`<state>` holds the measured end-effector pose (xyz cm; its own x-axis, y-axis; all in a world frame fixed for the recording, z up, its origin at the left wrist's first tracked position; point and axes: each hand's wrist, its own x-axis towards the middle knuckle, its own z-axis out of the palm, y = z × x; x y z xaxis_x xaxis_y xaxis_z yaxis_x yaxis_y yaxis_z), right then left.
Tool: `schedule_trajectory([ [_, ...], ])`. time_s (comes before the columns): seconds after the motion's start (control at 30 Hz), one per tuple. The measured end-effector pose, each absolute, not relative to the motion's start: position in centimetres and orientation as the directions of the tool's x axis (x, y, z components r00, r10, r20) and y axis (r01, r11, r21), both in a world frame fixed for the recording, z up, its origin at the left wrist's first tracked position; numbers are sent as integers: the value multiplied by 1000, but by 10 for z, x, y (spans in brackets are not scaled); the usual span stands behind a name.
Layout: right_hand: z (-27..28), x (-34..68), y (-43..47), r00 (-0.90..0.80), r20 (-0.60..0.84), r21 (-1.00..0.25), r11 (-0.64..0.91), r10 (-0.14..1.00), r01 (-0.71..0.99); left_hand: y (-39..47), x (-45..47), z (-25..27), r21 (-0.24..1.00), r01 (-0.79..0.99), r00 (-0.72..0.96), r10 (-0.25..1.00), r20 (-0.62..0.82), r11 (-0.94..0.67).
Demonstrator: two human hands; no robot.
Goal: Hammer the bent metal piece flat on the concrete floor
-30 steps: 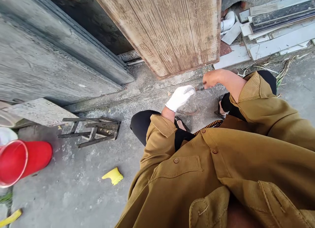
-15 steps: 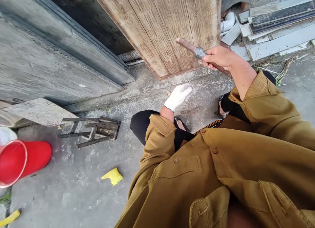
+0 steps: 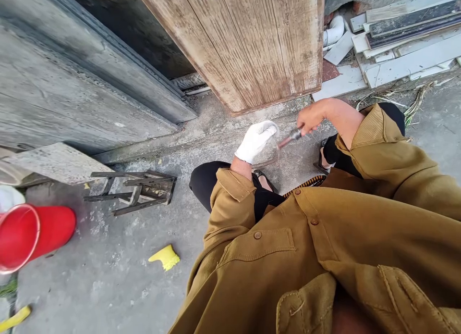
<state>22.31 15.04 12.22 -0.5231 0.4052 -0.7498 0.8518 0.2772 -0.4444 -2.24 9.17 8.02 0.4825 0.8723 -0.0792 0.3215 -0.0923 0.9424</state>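
My right hand point(image 3: 312, 117), bare, is closed around a reddish-brown stick with a wire-wound band point(image 3: 295, 133) just ahead of the fingers. The stick's far end point(image 3: 284, 142) points left, near my left hand. My left hand point(image 3: 255, 141) wears a white knitted glove, its fingers curled together. Something pale and rounded shows at its fingertips, too blurred to name. A thin, smeared curved shape lies just below, between the stick's end and the glove. Both hands are above the concrete ground, in front of a weathered wooden panel point(image 3: 248, 45).
At left are a small wooden stool point(image 3: 158, 187) on its side, a red bucket point(image 3: 54, 230) and a speckled board point(image 3: 59, 163). A yellow scrap point(image 3: 166, 257) lies on the ground. White planks point(image 3: 403, 60) and a white pipe point(image 3: 334, 31) are at upper right.
My right hand has come down with the stick, from in front of the wooden panel to beside the gloved hand. My left hand has shifted slightly left.
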Motion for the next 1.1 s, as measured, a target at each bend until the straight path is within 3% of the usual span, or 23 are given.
schedule_trajectory([
  [0.07,129,226,145,-618,-759,-575,235,206,784,96,-24,75,928,349,459,887,-46,-132],
  [0.13,142,233,143,-726,-656,-715,140,204,685,98,-23,70,922,363,419,908,-33,-133],
  [0.23,160,248,145,-750,-383,-890,0,539,455,96,-18,66,940,329,412,909,-54,-93],
  [0.33,164,258,151,-535,-218,-959,-77,816,274,90,-14,71,942,317,480,875,-63,-106],
  [0.43,151,256,157,-302,-274,-884,-116,913,452,82,-11,79,900,389,502,864,-29,-196],
  [0.57,131,243,158,-246,-276,-502,79,929,861,72,-5,87,765,532,542,840,21,-362],
  [0.7,122,226,148,-338,-395,-142,307,854,941,66,-4,89,616,660,532,847,22,-430],
  [0.83,119,219,136,-389,-593,-79,430,705,899,66,-11,92,420,802,478,878,-24,-425],
  [0.93,120,222,127,-452,-731,-197,477,511,857,68,-16,93,337,847,453,890,-51,-412],
  [1.0,126,227,121,-531,-784,-365,454,321,813,70,-17,93,347,847,441,897,-35,-403],
  [1.07,138,234,115,-662,-729,-577,365,173,731,71,-16,90,411,823,431,902,0,-393],
  [1.1,144,238,112,-737,-656,-679,298,165,671,71,-16,88,460,802,416,909,24,-380],
])
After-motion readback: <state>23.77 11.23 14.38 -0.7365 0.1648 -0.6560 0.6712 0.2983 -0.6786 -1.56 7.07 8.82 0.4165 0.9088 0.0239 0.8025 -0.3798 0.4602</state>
